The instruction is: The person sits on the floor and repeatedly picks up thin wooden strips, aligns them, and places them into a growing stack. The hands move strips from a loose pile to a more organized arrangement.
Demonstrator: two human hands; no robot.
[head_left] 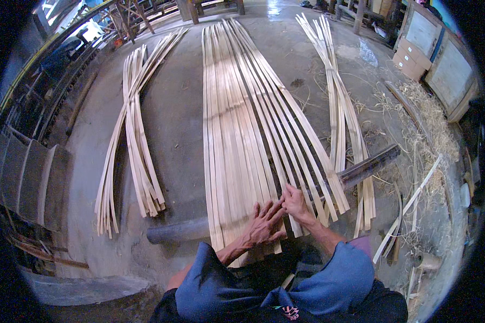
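Note:
Long, pale, flat strips (229, 134), which look like split bamboo or wood, lie side by side in front of me, stretching away across the floor. My left hand (261, 225) rests on their near ends, palm down and fingers spread. Right beside its fingertips, my right hand (296, 203) is closed on a single strip at the edge of the close-set group; the fingers partly hide it. To the right, several more strips (302, 126) fan out with gaps between them. Under the near ends runs a dark round pole (180, 230).
Crossed bundles of strips lie at the left (132, 116) and right (339, 102). Curly shavings (434, 124) cover the floor at far right, near cardboard boxes (412, 58) and pale panels (452, 75). Grey curved sheets (29, 172) stand at far left.

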